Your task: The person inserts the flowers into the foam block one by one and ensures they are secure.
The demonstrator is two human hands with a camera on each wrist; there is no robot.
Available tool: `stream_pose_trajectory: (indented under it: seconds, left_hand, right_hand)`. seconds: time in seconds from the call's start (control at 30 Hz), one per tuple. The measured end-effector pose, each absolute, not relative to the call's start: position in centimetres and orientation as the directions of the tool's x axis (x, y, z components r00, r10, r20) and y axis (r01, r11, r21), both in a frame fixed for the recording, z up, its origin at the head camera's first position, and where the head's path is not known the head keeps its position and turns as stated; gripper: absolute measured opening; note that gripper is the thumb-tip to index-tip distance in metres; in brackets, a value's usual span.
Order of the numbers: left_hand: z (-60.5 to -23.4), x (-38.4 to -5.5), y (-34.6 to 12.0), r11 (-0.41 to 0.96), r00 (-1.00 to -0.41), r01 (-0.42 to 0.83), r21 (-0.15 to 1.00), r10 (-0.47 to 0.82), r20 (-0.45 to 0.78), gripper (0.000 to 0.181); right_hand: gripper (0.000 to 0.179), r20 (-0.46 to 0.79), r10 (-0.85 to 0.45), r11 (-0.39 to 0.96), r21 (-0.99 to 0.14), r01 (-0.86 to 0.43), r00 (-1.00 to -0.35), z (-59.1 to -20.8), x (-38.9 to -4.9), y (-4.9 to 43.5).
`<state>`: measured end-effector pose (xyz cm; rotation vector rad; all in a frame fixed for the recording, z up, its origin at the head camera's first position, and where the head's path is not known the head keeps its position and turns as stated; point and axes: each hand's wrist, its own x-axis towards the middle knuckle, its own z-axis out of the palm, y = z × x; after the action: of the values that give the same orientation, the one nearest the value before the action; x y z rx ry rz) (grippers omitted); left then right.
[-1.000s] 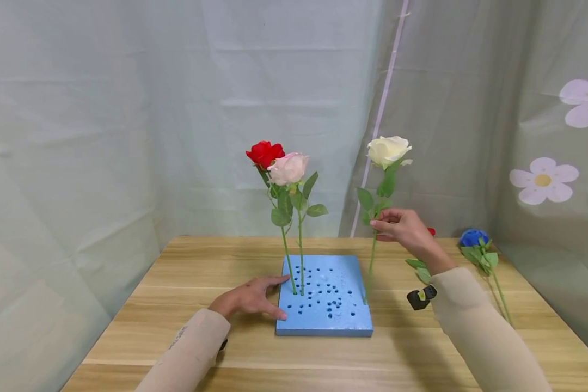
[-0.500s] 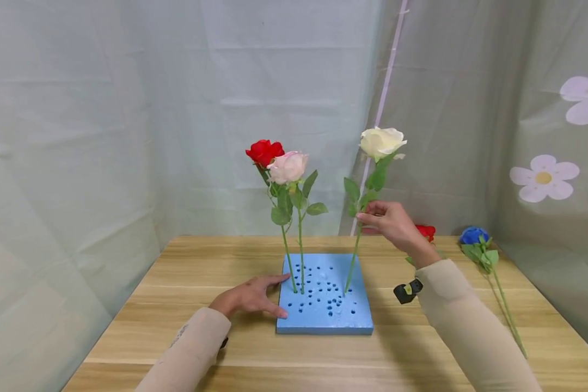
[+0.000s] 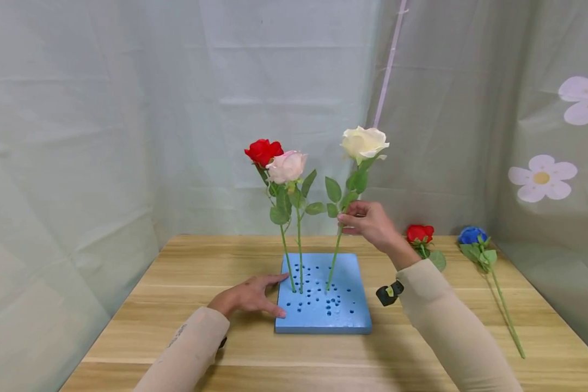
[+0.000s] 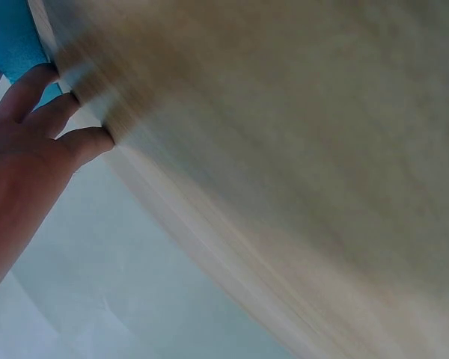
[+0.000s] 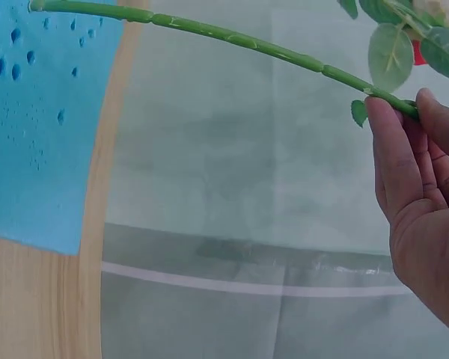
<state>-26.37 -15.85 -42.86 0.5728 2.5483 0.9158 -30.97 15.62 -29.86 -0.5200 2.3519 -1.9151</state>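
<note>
A white rose (image 3: 365,144) stands nearly upright over the blue foam block (image 3: 343,321), leaning a little right. My right hand (image 3: 369,223) pinches its green stem below the leaves, thumb against fingers. In the right wrist view the lower end of the stem (image 5: 239,39) meets the holed face of the block. Against the block's left edge my left hand (image 3: 247,296) rests with thumb and fingers spread and extended. A red rose (image 3: 263,152) and a pale pink rose (image 3: 286,167) stand in holes on the block's left half.
On the wooden table (image 3: 186,272) at the right lie another red rose (image 3: 420,234), partly hidden by my right arm, and a blue rose (image 3: 472,236) with its stem pointing toward me. Curtains (image 3: 274,65) hang behind the table and along both sides.
My right hand has carried the white rose leftward, its stem's lower end moving from the block's right edge to near its middle. My left hand stays at the block.
</note>
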Motion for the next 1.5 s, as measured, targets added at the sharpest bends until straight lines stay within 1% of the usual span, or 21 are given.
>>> stream_pose_trajectory:
  seconds: [0.3, 0.5, 0.97, 1.2, 1.5]
  left_hand:
    - [-42.8, -26.3, -15.9, 0.698, -0.846, 0.258, 0.668, 0.497, -0.193, 0.101]
    - [-42.9, -26.3, -15.8, 0.689, -0.842, 0.262, 0.675, 0.505, -0.190, 0.100]
    - [-42.9, -26.3, -15.7, 0.690, -0.843, 0.270, 0.671, 0.507, -0.182, 0.100]
    - [-42.9, -26.2, -15.7, 0.693, -0.843, 0.262, 0.672, 0.503, -0.190, 0.101]
    - [-42.9, -26.4, -15.7, 0.704, -0.842, 0.249, 0.665, 0.497, -0.210, 0.101]
  right_hand:
    - [0.014, 0.175, -0.317, 0.125, -0.967, -0.224, -0.932, -30.2, -30.8, 14.2]
    - [0.013, 0.191, -0.324, 0.120, -0.963, -0.241, -0.926, -30.4, -30.7, 13.2]
    - [0.013, 0.184, -0.340, 0.103, -0.967, -0.232, -0.922, -30.9, -30.6, 12.4]
    - [0.014, 0.176, -0.363, 0.130, -0.963, -0.237, -0.915, -32.0, -30.5, 12.1]
    - [0.011, 0.185, -0.365, 0.102, -0.966, -0.237, -0.913, -32.8, -30.4, 11.6]
